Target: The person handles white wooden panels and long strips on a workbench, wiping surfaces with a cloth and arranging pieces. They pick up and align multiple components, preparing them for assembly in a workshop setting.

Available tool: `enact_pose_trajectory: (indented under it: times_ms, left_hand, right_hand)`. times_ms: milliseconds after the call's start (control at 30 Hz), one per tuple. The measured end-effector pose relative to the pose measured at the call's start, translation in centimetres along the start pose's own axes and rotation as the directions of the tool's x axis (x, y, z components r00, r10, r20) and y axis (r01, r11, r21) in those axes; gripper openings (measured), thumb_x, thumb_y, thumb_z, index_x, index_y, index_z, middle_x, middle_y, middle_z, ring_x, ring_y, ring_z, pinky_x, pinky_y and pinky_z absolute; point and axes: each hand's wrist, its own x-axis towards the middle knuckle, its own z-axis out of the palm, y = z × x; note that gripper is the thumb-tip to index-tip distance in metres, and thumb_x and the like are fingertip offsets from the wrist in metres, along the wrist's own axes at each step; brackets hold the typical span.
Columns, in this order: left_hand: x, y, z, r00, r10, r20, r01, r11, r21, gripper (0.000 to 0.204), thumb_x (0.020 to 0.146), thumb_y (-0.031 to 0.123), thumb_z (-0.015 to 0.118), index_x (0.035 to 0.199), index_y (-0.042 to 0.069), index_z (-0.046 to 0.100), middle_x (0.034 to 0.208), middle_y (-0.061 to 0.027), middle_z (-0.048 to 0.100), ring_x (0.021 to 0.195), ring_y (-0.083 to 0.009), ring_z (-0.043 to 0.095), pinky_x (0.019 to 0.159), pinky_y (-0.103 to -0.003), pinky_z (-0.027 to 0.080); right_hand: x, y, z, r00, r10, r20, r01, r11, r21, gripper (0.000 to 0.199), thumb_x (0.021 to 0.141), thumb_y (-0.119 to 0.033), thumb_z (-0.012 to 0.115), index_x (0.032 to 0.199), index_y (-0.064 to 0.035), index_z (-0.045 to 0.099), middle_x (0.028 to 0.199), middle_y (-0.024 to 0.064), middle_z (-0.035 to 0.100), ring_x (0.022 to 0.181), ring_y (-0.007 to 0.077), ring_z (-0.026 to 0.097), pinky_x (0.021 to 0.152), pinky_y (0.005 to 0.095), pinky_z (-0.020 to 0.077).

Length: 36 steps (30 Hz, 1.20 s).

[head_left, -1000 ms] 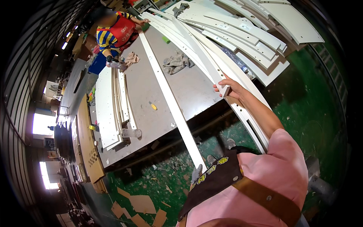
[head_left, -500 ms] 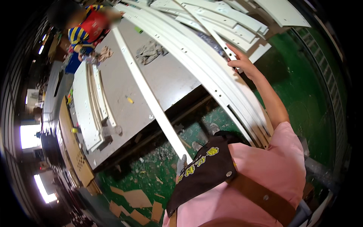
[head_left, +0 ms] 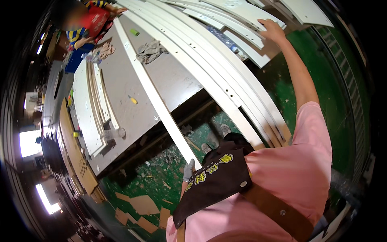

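My left hand (head_left: 188, 171), in a grey glove, grips the near end of a long narrow white board (head_left: 155, 97) beside my dark apron. The board slants away across the grey table to its far edge, close to a co-worker's hand (head_left: 119, 11). My bare right hand (head_left: 275, 31) reaches out to the far right, over a pile of white panels (head_left: 246, 13). Its fingers and thumb are on either side of the end of a slim white strip there; the grip is partly hidden. Between my hands lie several long white boards (head_left: 209, 66) with small holes, side by side.
Shorter white panels (head_left: 85, 109) are stacked at the table's left, by a clear plastic container (head_left: 115, 133). A grey rag (head_left: 150, 51) and a yellow-handled tool (head_left: 133, 99) lie on the table (head_left: 121, 72). Cardboard scraps (head_left: 144, 205) litter the green floor.
My right hand has moved farther away with the slim strip, which now lies down along the panel pile. My left hand stays at the board's end. The co-worker's arm has reached toward the boards.
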Motion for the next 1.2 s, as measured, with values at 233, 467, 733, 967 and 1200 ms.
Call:
enact_pose_trajectory:
  times_ms: [233, 467, 733, 967, 1200]
  left_hand:
    - [-1.6, 2.7, 1.1, 0.996, -0.039, 0.075, 0.027, 0.987, 0.158, 0.040, 0.094, 0.036, 0.064, 0.115, 0.002, 0.060, 0.094, 0.0010, 0.064, 0.080, -0.0094, 0.058, 0.071, -0.027, 0.048]
    - [1.4, 2.1, -0.7, 0.943, -0.113, 0.313, 0.070, 0.987, 0.148, 0.045, 0.095, 0.040, 0.062, 0.121, 0.003, 0.061, 0.102, -0.0022, 0.066, 0.086, -0.0115, 0.061, 0.076, -0.029, 0.050]
    - [3.8, 1.5, -2.1, 0.895, 0.019, 0.445, -0.271, 0.817, 0.509, 0.064, 0.095, 0.054, 0.053, 0.125, -0.002, 0.060, 0.114, -0.0104, 0.066, 0.102, -0.0180, 0.060, 0.093, -0.033, 0.046]
    - [0.7, 3.5, -0.4, 0.878, -0.071, 0.474, -0.016, 0.984, 0.178, 0.052, 0.094, 0.041, 0.063, 0.124, -0.001, 0.060, 0.112, -0.0096, 0.066, 0.101, -0.0170, 0.062, 0.089, -0.033, 0.049]
    - [0.8, 1.9, 0.6, 0.867, -0.137, 0.479, 0.214, 0.970, -0.111, 0.043, 0.094, 0.036, 0.064, 0.128, 0.011, 0.057, 0.117, -0.0041, 0.063, 0.103, -0.0184, 0.062, 0.089, -0.036, 0.052]
  right_hand:
    - [-6.2, -8.4, 1.8, 0.859, -0.137, -0.493, 0.170, 0.985, 0.021, 0.047, 0.084, -0.017, 0.069, 0.130, -0.0146, 0.059, 0.129, 0.0168, 0.059, 0.119, 0.0338, 0.054, 0.100, 0.0430, 0.0423]
    - [-35.3, -24.0, 4.3, 0.978, -0.209, 0.002, 0.189, 0.889, 0.417, 0.050, 0.082, -0.015, 0.070, 0.129, -0.0035, 0.057, 0.133, 0.0198, 0.055, 0.123, 0.0370, 0.051, 0.103, 0.0427, 0.0414]
    - [-48.2, -22.6, 6.0, 0.982, 0.100, 0.158, -0.112, 0.992, 0.065, 0.094, 0.070, -0.014, 0.078, 0.149, -0.0045, 0.027, 0.132, 0.0253, 0.048, 0.120, 0.0427, 0.048, 0.099, 0.0487, 0.0406]
    - [-47.1, -25.9, -0.6, 0.941, 0.174, 0.291, -0.208, 0.974, 0.090, 0.091, 0.066, -0.020, 0.073, 0.145, -0.0017, 0.032, 0.114, 0.0268, 0.059, 0.105, 0.0427, 0.058, 0.089, 0.0468, 0.0487]
    - [-47.5, -35.2, -5.7, 0.940, 0.080, 0.331, -0.167, 0.955, 0.243, 0.089, 0.064, -0.023, 0.072, 0.142, -0.0057, 0.034, 0.119, 0.0240, 0.057, 0.110, 0.0410, 0.057, 0.092, 0.0455, 0.0476]
